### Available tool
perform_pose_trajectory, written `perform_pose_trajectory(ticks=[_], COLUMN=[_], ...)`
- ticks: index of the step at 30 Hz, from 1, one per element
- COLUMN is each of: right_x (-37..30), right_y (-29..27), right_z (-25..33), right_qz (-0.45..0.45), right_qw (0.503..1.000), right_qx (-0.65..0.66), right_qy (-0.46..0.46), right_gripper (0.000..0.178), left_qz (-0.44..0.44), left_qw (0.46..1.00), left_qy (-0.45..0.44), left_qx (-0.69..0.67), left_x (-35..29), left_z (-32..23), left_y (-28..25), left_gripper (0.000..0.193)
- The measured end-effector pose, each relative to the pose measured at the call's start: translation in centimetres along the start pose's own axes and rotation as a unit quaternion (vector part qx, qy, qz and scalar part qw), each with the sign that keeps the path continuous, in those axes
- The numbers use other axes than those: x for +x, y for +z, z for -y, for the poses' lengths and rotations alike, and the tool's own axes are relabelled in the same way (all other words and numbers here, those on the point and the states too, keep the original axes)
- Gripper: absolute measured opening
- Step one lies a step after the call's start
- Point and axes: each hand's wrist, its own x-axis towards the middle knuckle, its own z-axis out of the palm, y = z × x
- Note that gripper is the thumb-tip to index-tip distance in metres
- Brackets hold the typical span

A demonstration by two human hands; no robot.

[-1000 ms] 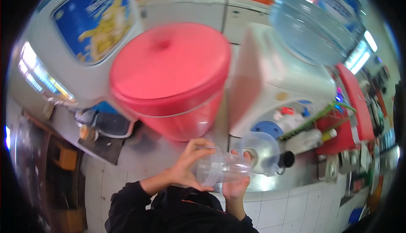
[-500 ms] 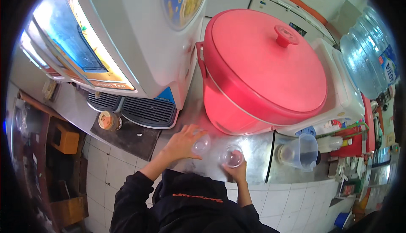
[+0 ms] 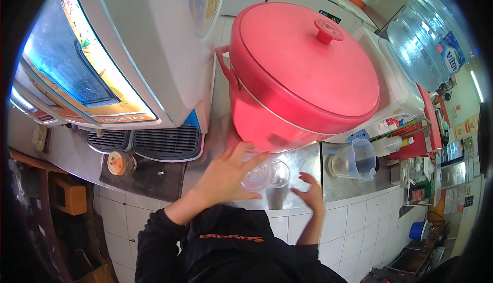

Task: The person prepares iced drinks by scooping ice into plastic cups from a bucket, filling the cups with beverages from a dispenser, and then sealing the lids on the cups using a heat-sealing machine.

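In the head view, the only one I have, two clear cups stand side by side on the steel counter [image 3: 305, 162]: the left cup [image 3: 256, 177] and the right cup [image 3: 280, 174], just in front of the big pink tub [image 3: 269, 131] and near the counter's front edge. I can't tell whether their rims touch or only overlap from this angle.

My left hand [image 3: 226, 172] arches around the left cup, thumb and fingers spread wide and not closed on it; whether a fingertip brushes the plastic, I can't tell. My right hand [image 3: 310, 193] is loosely open beside the right cup, fingers half curled, apart from it and holding nothing.

The main risk, as I judge it, is a knock: the cups look light, so a sideways sweep of the left thumb could tip one into the other, or send it off the edge. Clear plastic over shiny steel also hides the rims, so I could misjudge the reach. A careless swing of the right hand outward could catch the jug [image 3: 363, 160].
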Motion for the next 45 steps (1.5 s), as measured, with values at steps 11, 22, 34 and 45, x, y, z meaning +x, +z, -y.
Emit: perform_pose_trajectory(ticks=[11,22,34,45], right_x=[19.9,21.4,8.8,16.4], right_y=[-18.5,-17.4,-28.6,-23.9], right_z=[24.8,26.2,51.8,77.6], right_qz=[-0.232,-0.249,-0.315,0.106], right_qw=[0.838,0.820,0.764,0.883], right_qx=[-0.170,-0.267,-0.024,-0.106], right_qy=[-0.463,-0.441,-0.562,-0.445], right_gripper=[0.043,0.033,0.039,0.056], left_qz=[0.024,-0.055,0.019,0.095], left_qw=[0.951,0.934,0.974,0.970], left_qy=[-0.296,-0.318,-0.175,-0.118], left_qx=[0.088,0.155,0.141,0.187], left_x=[-9.1,-6.0,-1.0,-4.3], left_z=[4.8,6.4,11.3,9.8], left_y=[5.1,9.4,14.4,11.8], left_gripper=[0.088,0.103,0.019,0.026])
